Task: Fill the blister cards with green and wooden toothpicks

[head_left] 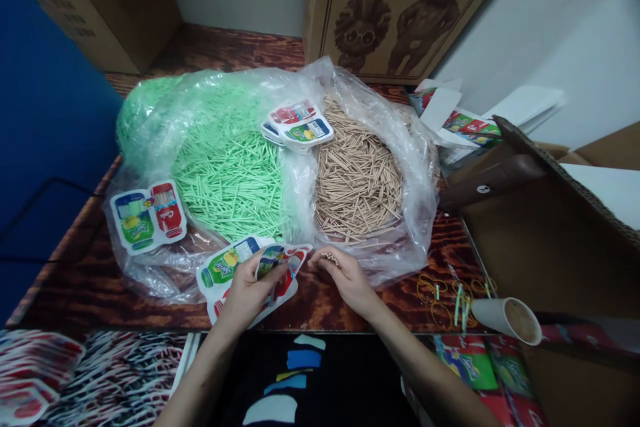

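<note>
My left hand (253,290) is closed on a printed card pouch (291,260), bent between thumb and fingers, its Cola side showing. Another flat printed card (223,265) lies partly under that hand. Just to the right, my right hand (345,280) curls around a bundle of small brown sticks (330,257), their ends showing at the fingers. Beyond the hands, one clear plastic bag holds green sticks (235,180) and another holds brown sticks (357,180). A small stack of printed cards (299,125) rests between the two heaps.
A card with sticks in its window (149,217) lies at the left. On the right are a paper cup (507,320) on its side, yellow rubber bands (433,290) and an open carton (550,260). A large "Blind Box" carton (390,13) stands behind. Many printed cards (115,377) fill the lower left.
</note>
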Action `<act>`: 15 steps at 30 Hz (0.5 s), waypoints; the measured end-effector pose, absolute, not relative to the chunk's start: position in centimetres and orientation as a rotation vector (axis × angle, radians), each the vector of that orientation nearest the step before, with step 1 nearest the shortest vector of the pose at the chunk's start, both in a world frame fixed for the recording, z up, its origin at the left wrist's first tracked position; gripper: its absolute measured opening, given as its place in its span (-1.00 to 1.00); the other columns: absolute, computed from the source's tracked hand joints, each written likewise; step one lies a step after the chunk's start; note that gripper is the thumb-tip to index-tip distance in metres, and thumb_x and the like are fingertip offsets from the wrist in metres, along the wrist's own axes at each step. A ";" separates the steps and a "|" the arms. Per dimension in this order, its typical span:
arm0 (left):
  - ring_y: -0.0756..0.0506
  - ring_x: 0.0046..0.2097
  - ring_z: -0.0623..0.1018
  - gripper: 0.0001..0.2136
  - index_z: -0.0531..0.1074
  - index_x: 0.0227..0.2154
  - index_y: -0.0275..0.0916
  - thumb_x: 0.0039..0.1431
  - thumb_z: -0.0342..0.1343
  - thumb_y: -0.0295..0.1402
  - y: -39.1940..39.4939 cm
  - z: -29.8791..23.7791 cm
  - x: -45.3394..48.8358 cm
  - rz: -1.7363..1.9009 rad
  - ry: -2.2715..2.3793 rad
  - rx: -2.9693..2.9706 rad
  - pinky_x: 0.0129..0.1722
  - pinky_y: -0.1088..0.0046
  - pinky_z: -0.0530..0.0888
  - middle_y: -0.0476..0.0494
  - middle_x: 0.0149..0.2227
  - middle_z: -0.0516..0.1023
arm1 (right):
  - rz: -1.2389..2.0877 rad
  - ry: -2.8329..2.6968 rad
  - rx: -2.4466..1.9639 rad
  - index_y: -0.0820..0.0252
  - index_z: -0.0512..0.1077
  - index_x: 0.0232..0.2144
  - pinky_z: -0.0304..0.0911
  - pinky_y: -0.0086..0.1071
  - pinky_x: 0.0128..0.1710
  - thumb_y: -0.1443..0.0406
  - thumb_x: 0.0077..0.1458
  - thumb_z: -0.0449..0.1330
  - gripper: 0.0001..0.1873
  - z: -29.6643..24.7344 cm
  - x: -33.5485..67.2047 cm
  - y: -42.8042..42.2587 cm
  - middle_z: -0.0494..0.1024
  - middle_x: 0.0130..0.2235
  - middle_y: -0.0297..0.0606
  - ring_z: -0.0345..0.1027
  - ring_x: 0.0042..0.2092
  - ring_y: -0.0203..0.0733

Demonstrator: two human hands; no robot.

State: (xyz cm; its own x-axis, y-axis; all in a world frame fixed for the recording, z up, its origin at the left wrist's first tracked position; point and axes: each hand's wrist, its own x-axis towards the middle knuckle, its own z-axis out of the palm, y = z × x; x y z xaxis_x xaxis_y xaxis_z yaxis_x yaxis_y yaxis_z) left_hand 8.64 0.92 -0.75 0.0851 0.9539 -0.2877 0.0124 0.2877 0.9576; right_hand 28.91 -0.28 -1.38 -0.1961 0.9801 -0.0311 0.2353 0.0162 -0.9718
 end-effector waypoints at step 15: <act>-0.07 -0.41 0.47 -0.85 0.54 -0.45 -0.24 -0.09 0.28 -0.28 0.8 -0.5 10.7 0.912 1.199 0.989 -0.43 0.51 0.40 -0.04 -0.46 0.55 | 1.708 -0.632 -0.954 0.11 0.33 -0.36 0.30 -0.08 0.02 0.21 0.15 0.14 -0.89 5.0 27.5 4.6 0.52 -0.37 -0.32 0.47 -0.10 -0.10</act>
